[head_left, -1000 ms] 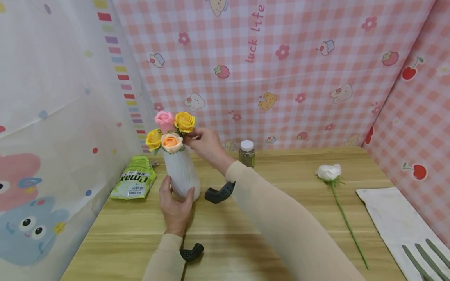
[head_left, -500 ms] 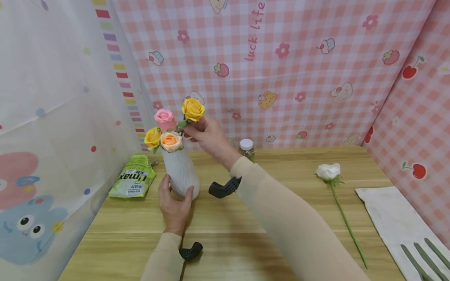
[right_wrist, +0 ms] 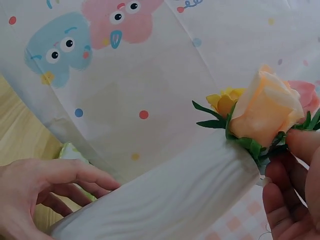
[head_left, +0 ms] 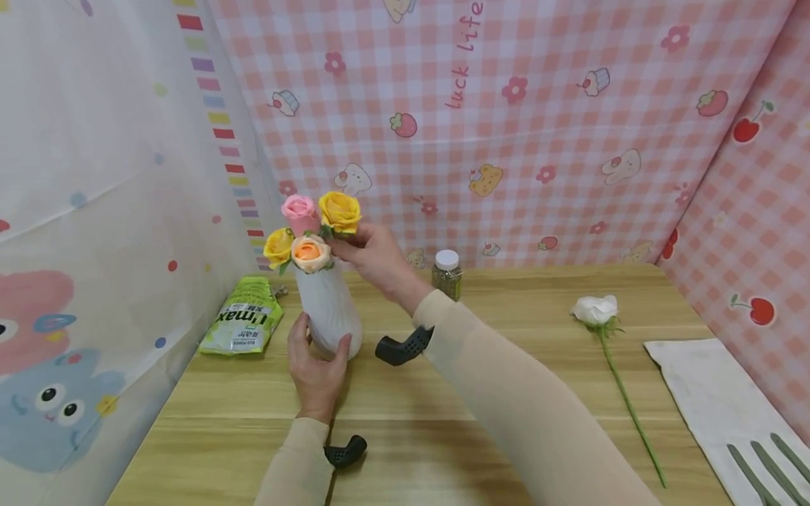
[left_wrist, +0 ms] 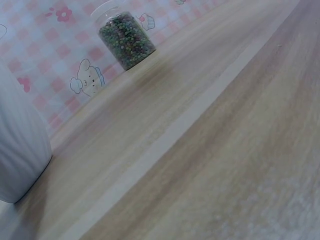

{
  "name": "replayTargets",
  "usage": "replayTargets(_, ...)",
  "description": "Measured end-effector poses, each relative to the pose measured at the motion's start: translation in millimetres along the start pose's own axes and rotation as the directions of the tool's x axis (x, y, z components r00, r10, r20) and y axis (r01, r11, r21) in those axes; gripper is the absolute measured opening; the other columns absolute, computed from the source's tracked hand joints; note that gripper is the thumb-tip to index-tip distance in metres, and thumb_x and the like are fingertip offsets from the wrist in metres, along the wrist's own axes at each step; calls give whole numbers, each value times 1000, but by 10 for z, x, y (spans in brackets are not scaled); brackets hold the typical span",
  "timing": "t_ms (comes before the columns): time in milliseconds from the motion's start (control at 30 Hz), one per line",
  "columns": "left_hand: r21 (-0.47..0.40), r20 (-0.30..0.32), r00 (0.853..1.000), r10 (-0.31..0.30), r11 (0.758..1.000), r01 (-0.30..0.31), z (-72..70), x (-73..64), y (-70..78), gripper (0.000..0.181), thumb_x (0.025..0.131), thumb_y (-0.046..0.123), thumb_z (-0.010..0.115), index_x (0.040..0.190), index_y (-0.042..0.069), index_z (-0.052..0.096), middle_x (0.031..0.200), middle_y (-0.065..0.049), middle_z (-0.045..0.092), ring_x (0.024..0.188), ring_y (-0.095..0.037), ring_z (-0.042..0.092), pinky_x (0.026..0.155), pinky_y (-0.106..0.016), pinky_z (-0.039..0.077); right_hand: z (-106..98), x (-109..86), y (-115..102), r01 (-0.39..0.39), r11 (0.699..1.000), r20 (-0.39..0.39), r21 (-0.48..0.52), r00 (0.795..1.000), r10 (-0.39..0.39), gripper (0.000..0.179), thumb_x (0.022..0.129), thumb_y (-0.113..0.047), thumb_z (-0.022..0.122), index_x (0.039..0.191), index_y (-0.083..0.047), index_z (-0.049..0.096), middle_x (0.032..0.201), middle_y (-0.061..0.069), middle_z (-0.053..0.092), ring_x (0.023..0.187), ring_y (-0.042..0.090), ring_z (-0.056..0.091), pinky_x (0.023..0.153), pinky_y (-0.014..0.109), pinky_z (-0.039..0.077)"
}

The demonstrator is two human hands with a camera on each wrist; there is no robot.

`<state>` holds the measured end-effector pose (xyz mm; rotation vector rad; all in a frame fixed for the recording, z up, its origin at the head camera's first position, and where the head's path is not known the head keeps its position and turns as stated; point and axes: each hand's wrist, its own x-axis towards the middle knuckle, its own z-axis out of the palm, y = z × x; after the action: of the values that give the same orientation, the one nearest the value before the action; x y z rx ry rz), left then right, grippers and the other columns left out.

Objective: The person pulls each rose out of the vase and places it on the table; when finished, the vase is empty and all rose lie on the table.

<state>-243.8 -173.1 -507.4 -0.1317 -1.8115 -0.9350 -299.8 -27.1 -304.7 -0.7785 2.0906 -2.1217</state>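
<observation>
A white ribbed vase (head_left: 329, 309) stands upright at the left of the table, and my left hand (head_left: 318, 372) grips its lower part, thumb on the right side and fingers on the left. At the vase's mouth my right hand (head_left: 376, 260) pinches a yellow rose (head_left: 339, 212) just under its bloom. That bloom sits higher than the others, at the right. Also in the vase are a pink rose (head_left: 299, 213), a second yellow rose (head_left: 278, 247) and a peach rose (right_wrist: 267, 110), which rests at the rim. The stems inside the vase are hidden.
Left of the vase lies a green snack bag (head_left: 243, 316). A white-lidded jar (head_left: 447, 275) of small beads stands at the back. On the right are a white rose (head_left: 595, 310) with a long stem and a white cloth (head_left: 696, 379) bearing several green stems (head_left: 753, 471).
My right hand lifted the yellow rose up and to the right, then brought it partway back down and left. The left hand stays on the vase.
</observation>
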Motion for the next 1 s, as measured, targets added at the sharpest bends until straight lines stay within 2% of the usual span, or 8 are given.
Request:
replayTargets(133,-7,-1,1000,3,1000,-3,3,-1,-1,81,70,21,85,139,5,46,133,-14,52,117,-29,52,80,-54,49,-6,-4,14,38,998,-28,-46,999,-40,24,93,-14,63,114,-4,70,106,7,71,101,13,65,88,28,51)
replayTargets(300,-5,-7,1000,7,1000,-7,9,-9,-16,81,70,21,85,139,4,46,132,-14,53,116,-29,52,78,-53,49,-14,-2,-35,93,994,-55,-65,994,-96,23,91,-14,67,110,-3,71,102,7,72,100,12,65,87,28,52)
replayTargets(533,-17,-10,1000,8,1000,-8,12,-11,-21,81,70,21,85,139,4,47,132,-14,53,117,-29,52,79,-54,50,-94,-42,-209,132,989,-124,73,985,-123,24,89,-12,68,111,-1,69,107,12,70,103,16,64,90,30,51)
replayTargets(600,-22,-10,1000,9,1000,-9,11,-9,-18,80,69,20,85,138,4,47,132,-15,53,117,-30,52,79,-54,50,-142,-66,-257,150,983,-140,103,981,-135,24,90,-12,68,110,0,69,108,14,70,99,16,65,87,31,52)
replayTargets(700,-23,-10,1000,9,1000,-9,10,-5,-15,80,70,19,85,138,3,47,132,-15,52,117,-30,51,79,-54,50,-232,-97,-307,216,968,-162,129,967,-194,22,89,-10,68,108,1,68,105,15,69,90,18,65,80,35,55)
replayTargets(833,-19,-11,1000,12,1000,-12,12,-10,-17,80,70,18,85,138,3,46,132,-16,52,116,-30,52,79,-54,50,-369,-150,-363,288,949,-200,129,945,-260,15,89,-10,69,102,-3,70,97,8,70,82,19,62,74,34,54)
replayTargets(933,-12,-11,1000,15,1000,-16,13,-13,-16,80,70,19,85,138,3,46,132,-17,52,116,-31,52,78,-54,50,-493,-200,-403,310,940,-240,145,932,-271,8,89,-9,69,95,-9,72,89,1,71,79,18,62,72,32,51)
replayTargets(1000,-8,-12,1000,17,1000,-17,14,-13,-15,80,70,19,85,138,3,46,131,-16,53,116,-30,52,78,-53,50,-590,-238,-423,330,929,-269,169,922,-278,7,89,-7,68,93,-10,72,87,1,71,77,19,64,71,32,52)
